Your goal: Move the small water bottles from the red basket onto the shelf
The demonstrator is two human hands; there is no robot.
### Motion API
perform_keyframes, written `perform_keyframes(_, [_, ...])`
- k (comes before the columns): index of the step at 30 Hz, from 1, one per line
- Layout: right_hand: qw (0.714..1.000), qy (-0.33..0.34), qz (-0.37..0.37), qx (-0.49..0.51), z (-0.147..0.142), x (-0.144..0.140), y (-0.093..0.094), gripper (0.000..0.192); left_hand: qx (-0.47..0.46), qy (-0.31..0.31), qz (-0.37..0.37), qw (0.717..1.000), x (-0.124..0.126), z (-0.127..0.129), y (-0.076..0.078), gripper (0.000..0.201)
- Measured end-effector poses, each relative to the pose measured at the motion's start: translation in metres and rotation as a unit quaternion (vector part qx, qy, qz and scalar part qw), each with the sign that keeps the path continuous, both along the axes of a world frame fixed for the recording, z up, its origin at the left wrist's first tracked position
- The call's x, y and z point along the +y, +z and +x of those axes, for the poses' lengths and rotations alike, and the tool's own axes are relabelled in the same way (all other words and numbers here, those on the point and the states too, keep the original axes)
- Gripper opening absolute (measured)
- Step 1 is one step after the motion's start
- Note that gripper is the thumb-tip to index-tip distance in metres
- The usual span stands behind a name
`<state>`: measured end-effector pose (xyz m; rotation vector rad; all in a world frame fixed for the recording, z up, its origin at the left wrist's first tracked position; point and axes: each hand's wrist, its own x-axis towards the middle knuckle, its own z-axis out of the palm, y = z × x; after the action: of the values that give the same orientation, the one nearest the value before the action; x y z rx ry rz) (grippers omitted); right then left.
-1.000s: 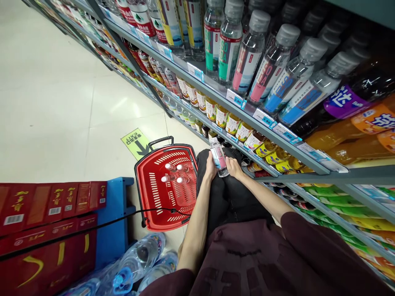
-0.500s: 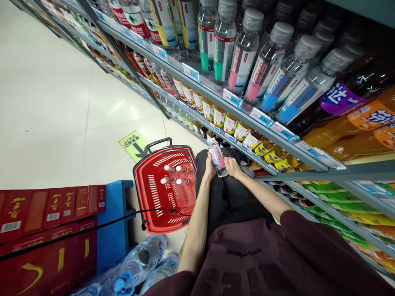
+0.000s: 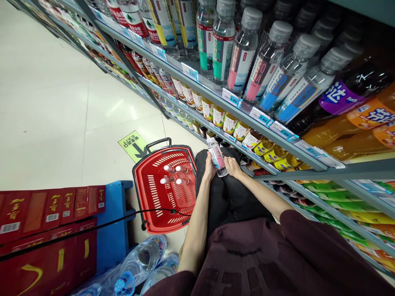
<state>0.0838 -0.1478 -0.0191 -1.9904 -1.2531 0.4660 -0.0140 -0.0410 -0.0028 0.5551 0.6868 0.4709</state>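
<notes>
Between my two hands is a clear soda water bottle (image 3: 217, 157) with a pink and white label, its cap end pointing away from me above my lap. My left hand (image 3: 210, 167) is closed round its left side. On the other side, my right hand (image 3: 232, 166) grips it near the base. Just left of my legs stands a red shopping basket (image 3: 151, 193) with a black handle. Several clear bottles with pale caps (image 3: 182, 181) stand upright inside it.
A drinks shelf (image 3: 197, 88) runs along the right, with soda bottles (image 3: 243, 49) on its upper level. Red drink cartons (image 3: 52, 205) and a blue stand (image 3: 114, 222) are at left. Large water bottles (image 3: 142, 259) lie below the basket. A green exit sign (image 3: 133, 144) marks the floor.
</notes>
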Motion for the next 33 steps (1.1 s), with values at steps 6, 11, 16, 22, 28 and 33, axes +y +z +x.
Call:
perform_keyframes(6, [0.999, -0.033, -0.005, 0.024, -0.003, 0.002, 0.004, 0.05, -0.003, 0.014, 0.014, 1.0, 0.001, 0.0, 0.005, 0.053])
perform_keyframes(11, [0.996, -0.081, 0.0, 0.045, -0.01, -0.003, 0.015, 0.042, -0.006, 0.044, 0.057, 0.997, 0.001, 0.001, 0.003, 0.045])
perform_keyframes(16, [0.992, -0.086, 0.029, 0.09, -0.02, -0.013, 0.025, 0.046, -0.019, 0.055, 0.101, 0.993, 0.0, 0.0, 0.002, 0.053])
perform_keyframes(22, [0.994, -0.079, 0.001, 0.078, -0.024, -0.014, 0.024, 0.075, 0.018, 0.051, 0.144, 0.988, 0.001, -0.004, 0.002, 0.057])
perform_keyframes(28, [0.993, -0.086, -0.001, 0.077, -0.024, -0.012, 0.024, 0.07, 0.001, 0.042, 0.12, 0.992, 0.004, -0.004, 0.001, 0.062])
perform_keyframes(33, [0.995, -0.086, -0.018, 0.054, -0.022, -0.013, 0.023, 0.067, -0.015, 0.036, 0.121, 0.992, 0.004, -0.006, 0.006, 0.065])
